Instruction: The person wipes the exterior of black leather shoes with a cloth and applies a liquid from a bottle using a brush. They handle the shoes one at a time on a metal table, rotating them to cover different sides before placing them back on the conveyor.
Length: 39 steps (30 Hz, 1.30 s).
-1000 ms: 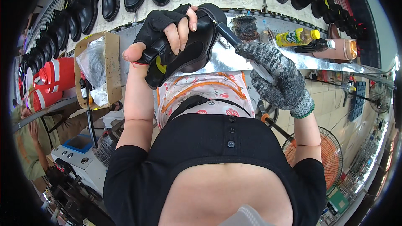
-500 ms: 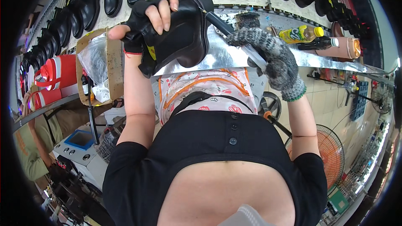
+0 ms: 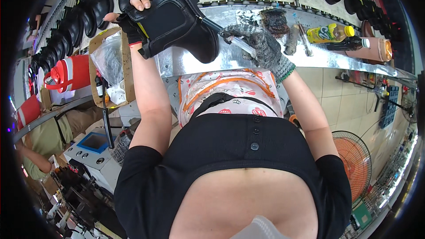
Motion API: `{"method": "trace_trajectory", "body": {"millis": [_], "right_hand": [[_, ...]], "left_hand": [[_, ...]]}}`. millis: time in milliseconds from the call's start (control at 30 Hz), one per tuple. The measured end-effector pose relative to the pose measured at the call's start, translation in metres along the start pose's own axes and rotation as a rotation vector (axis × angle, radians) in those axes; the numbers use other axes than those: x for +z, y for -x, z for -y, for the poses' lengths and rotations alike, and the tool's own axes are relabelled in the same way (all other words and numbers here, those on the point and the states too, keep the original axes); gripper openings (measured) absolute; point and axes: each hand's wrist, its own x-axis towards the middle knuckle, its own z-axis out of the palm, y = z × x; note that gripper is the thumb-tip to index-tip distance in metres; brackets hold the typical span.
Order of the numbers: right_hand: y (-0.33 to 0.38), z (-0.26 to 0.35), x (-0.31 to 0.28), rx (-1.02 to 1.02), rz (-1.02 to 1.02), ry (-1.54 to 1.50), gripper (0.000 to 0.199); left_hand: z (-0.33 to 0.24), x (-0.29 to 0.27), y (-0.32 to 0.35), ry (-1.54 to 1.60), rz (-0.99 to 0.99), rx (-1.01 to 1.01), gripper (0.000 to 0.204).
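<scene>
A black leather ankle boot (image 3: 177,24) is tipped on its side above the metal work surface (image 3: 177,64). My left hand (image 3: 133,15), in a black fingerless glove, grips it by the shaft, fingers wrapped round the top. In a grey knitted glove, my right hand (image 3: 261,46) is closed round a slim pen-like tool (image 3: 211,25) with a dark barrel. The tool's narrow tip meets the boot along the edge where the upper joins the sole. A clear plastic end of the tool shows between the gloved fingers; its exact kind cannot be made out.
Black boots (image 3: 95,4) stand in rows on the rack beyond. Right of my hands lie a dark-stained pad (image 3: 274,21), a yellow-labelled bottle (image 3: 327,33) and a dark bottle (image 3: 349,43). A cardboard box (image 3: 128,71) with plastic bags and a red container (image 3: 73,73) are at left.
The boot has swung left and turned, showing more of its side. My right hand has moved left with the tool, keeping its tip at the boot's edge.
</scene>
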Motion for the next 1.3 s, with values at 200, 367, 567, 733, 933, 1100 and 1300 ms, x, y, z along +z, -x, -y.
{"method": "trace_trajectory", "body": {"millis": [200,367,567,733,933,1100,1300], "right_hand": [[0.006,-0.006,-0.005,0.243,0.178,-0.186,0.046],[0.024,-0.025,0.004,0.229,0.157,-0.158,0.046],[0.052,-0.065,0.037,0.528,0.066,-0.633,0.048],[0.049,-0.045,0.031,0.823,-0.058,-1.434,0.061],[0.050,-0.042,0.028,0.966,-0.226,-1.543,0.084],[0.060,-0.040,0.032,0.991,-0.396,-1.534,0.088],[0.058,-0.013,0.010,0.905,-0.415,-1.325,0.079]], "left_hand": [[-0.001,-0.013,0.037,0.110,-0.287,-0.035,0.107],[-0.009,-0.034,0.065,0.170,-0.409,-0.100,0.110],[-0.011,-0.064,0.094,0.074,-0.532,-0.114,0.096],[-0.026,-0.083,0.113,-0.112,-0.685,-0.220,0.084],[-0.003,-0.072,0.108,-0.507,-0.912,-0.184,0.078],[0.009,-0.051,0.095,-1.094,-1.066,-0.287,0.074],[-0.001,-0.020,0.078,-1.555,-1.032,-0.472,0.069]]}}
